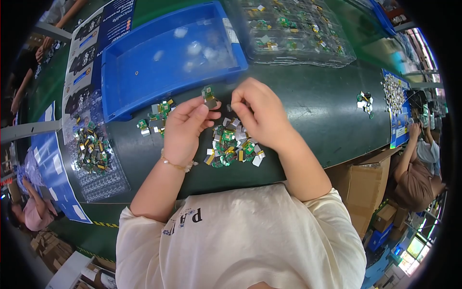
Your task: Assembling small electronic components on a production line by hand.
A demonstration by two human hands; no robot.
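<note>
My left hand (186,120) pinches a small green circuit board (209,96) with a grey, screen-like part, held up between thumb and fingers. Just to its right, my right hand (257,108) has its fingertips pressed together; whatever they hold, if anything, is too small to make out. Below and between both hands a loose pile of similar circuit boards (231,144) lies on the dark green table (308,101). A smaller group of boards (158,115) sits left of my left hand, by the blue bin's near edge.
Beyond my hands stands a blue bin (144,62) with crumpled clear plastic inside. Stacked clear trays (298,60) with boards lie at the back right. Another heap of boards (91,147) rests on a clear tray at left. Small pale parts (393,94) lie far right, near other people.
</note>
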